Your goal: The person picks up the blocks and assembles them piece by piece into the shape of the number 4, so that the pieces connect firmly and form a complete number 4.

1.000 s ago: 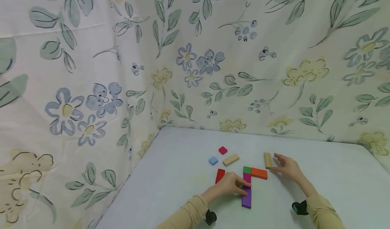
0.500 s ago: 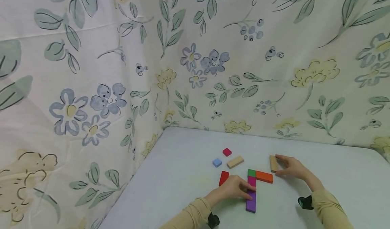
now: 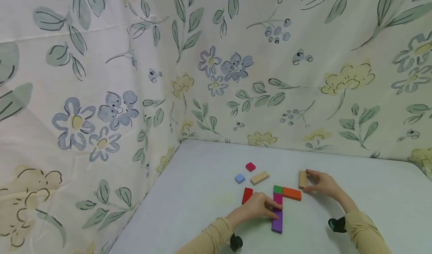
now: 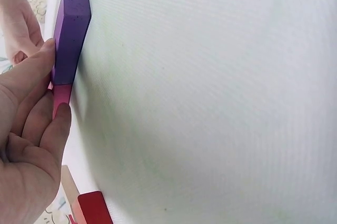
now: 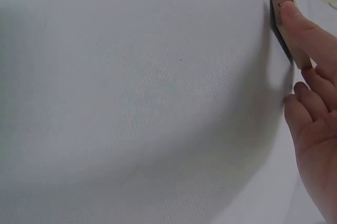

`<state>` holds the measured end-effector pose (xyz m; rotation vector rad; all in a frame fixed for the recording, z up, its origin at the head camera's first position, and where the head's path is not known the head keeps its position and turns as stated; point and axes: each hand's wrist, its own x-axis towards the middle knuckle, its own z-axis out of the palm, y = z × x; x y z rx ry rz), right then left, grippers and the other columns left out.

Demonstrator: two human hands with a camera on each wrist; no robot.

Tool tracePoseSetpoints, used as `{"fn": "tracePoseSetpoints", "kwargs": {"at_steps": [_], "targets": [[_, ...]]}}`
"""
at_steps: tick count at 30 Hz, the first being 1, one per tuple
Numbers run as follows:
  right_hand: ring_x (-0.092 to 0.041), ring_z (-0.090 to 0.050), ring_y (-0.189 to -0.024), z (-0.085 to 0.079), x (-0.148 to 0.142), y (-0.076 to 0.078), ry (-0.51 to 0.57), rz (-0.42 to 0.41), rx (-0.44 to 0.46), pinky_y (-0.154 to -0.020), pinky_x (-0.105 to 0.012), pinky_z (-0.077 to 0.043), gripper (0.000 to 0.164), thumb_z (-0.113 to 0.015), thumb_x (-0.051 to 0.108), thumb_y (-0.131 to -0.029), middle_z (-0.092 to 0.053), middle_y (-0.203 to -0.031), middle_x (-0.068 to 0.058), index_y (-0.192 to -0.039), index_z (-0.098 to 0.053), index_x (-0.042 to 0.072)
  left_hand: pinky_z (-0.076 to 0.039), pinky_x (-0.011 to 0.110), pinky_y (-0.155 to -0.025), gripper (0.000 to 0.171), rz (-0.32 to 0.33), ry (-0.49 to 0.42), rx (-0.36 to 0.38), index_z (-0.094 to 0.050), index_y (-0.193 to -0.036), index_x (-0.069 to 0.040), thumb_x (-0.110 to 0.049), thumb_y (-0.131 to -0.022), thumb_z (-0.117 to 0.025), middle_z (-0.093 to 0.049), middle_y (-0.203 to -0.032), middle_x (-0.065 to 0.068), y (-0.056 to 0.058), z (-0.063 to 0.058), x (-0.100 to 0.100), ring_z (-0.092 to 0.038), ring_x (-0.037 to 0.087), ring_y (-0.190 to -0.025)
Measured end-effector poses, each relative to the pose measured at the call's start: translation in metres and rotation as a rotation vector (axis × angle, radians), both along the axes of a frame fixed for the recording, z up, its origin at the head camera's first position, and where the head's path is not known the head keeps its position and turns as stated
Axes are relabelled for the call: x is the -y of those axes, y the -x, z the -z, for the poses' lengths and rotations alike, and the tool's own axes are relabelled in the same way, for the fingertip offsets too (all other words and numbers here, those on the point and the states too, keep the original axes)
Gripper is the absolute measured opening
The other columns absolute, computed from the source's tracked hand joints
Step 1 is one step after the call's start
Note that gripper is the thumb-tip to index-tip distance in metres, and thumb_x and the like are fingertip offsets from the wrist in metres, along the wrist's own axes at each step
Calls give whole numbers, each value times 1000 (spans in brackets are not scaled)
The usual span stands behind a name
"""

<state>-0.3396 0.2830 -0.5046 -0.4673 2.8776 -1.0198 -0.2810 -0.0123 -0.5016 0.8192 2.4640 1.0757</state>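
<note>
My left hand (image 3: 259,206) rests on a row of painted wooden blocks. Its thumb tip touches the purple block (image 4: 72,34), while other fingers lie against the magenta block (image 4: 61,97). A small green block (image 3: 278,189) tops that row, and an orange block (image 3: 291,193) extends to the right from it. Further right, my right hand (image 3: 323,184) pinches a plain wooden block (image 3: 303,179) lengthwise. In the right wrist view its thumb presses the near end of this plain block (image 5: 281,16); the index fingertip is at the far end in the head view.
Left of the row lie a red block (image 3: 247,196), another plain wooden block (image 3: 260,178), a small blue block (image 3: 239,178) and a small crimson block (image 3: 250,166). A floral cloth (image 3: 209,107) hangs behind and left of the white table (image 3: 202,164).
The right hand has closed in on the plain wooden block and now pinches it; a second ago its fingers were spread beside it. The left hand stays on the row. The head view has shifted slightly.
</note>
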Motion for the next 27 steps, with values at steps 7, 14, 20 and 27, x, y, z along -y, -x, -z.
{"fn": "tracePoseSetpoints", "kwargs": {"at_steps": [7, 14, 20, 27], "targets": [[-51, -46, -121, -5, -11, -7, -9, 53, -53, -94, -55, -44, 85, -79, 32, -74, -44, -136, -35, -135, -41, -13, -42, 11, -62, 34, -6, 11, -9, -73, -108, -23, -17, -75, -79, -72, -102, -12, 0, -3, -1, -51, -6, -76], [-53, -41, -124, -23, -21, -13, 6, 101, -33, -93, -57, -44, 90, -75, 38, -79, -37, -140, -37, -141, -32, -11, -40, 10, -63, 33, -6, 13, -15, -74, -107, -24, -17, -76, -79, -72, -104, -12, -1, -1, -1, -50, -6, -78], [-53, -39, -126, -41, -25, -18, 27, 120, -44, -95, -56, -43, 88, -72, 37, -82, -34, -142, -36, -144, -29, -9, -42, 11, -62, 33, -9, 8, -15, -74, -108, -23, -16, -76, -79, -72, -103, -12, -2, -1, -2, -51, -6, -78], [-53, -38, -126, -68, -24, -19, 21, 129, -72, -96, -56, -41, 90, -71, 39, -83, -33, -142, -36, -145, -26, -7, -41, 12, -63, 32, -13, 5, -17, -74, -108, -23, -16, -77, -79, -72, -101, -12, -2, 0, 0, -49, -3, -77]]}}
